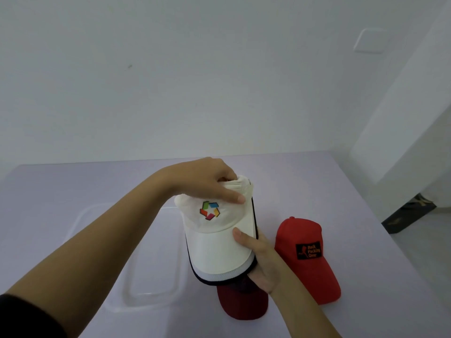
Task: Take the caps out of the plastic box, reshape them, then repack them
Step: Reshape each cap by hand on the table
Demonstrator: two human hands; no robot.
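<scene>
Both hands are on one cap, held up off the table. The left hand (207,181) curls over the top of a cream-white cloth cap (219,230) with a many-coloured emblem on its front, bunching the crumpled crown fabric in its fingers, the forefinger laid straight across the front panel. The right hand (258,259) pinches the brim at its right edge, thumb on top and fingers underneath. A paler band and a dark line show along the brim's rim; whether these are trim or a second cap nested inside, I cannot tell.

Judging by the creases, the crown is soft, light cloth that will fold wherever it is squeezed, while the brim looks stiff and keeps its curve. The brim is therefore the steady place to hold, as the right hand does. The crown would likely be better pushed out from inside than gripped from above. Nothing here looks fragile or slippery.

Directly below the cream-white cap a dark red cap (241,303) lies on the pale lilac table (73,181). Just right of the cream-white cap sits a bright red cloth cap (305,259) with a black patch, its crown rounded. Left of the cream-white cap stands the clear plastic box (136,304), with no cap visible in it.
</scene>
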